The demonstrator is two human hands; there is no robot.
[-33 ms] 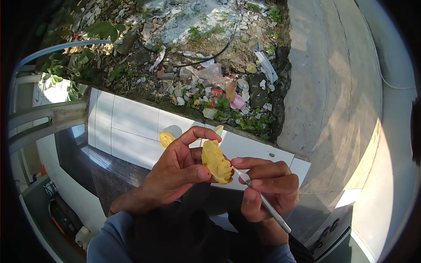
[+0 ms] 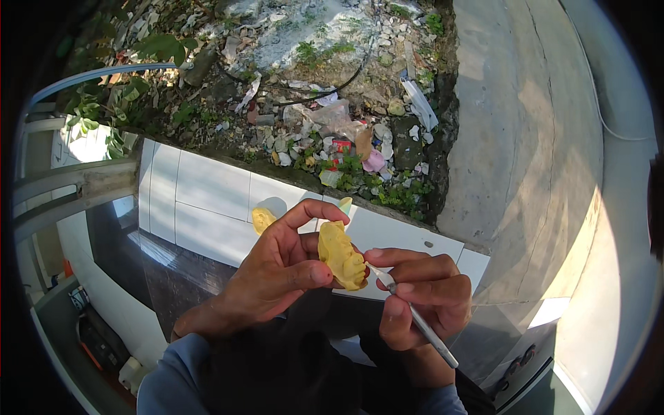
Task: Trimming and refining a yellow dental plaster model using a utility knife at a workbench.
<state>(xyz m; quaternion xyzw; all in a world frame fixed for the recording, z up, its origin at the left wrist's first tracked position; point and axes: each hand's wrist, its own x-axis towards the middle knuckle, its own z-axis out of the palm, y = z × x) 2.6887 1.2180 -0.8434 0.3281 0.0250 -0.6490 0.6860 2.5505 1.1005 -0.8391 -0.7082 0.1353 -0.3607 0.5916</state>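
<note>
My left hand [image 2: 273,273] holds a yellow dental cast [image 2: 337,249] between thumb and fingers, with its bumpy, tooth-like edge facing right. In a pen grip, my right hand [image 2: 439,294] has a slim silver craft knife [image 2: 430,337]. The knife's pale, pointed tip meets or nearly meets the cast's lower right edge; exact contact cannot be made out. Behind my left hand, a second yellow cast-like piece [image 2: 263,220] lies on the white tiled ledge [image 2: 211,176]. A small pale green and yellow item [image 2: 345,205], partly hidden by my fingers, stands beyond the cast.
Past the ledge lies a plot of rubble [image 2: 332,117] with litter, plants and a black hose. A concrete path [image 2: 515,159] runs along the right beside a pale wall [image 2: 622,228]. Dark glossy tiles [image 2: 183,277] lie at left, near a black and orange case [image 2: 104,342].
</note>
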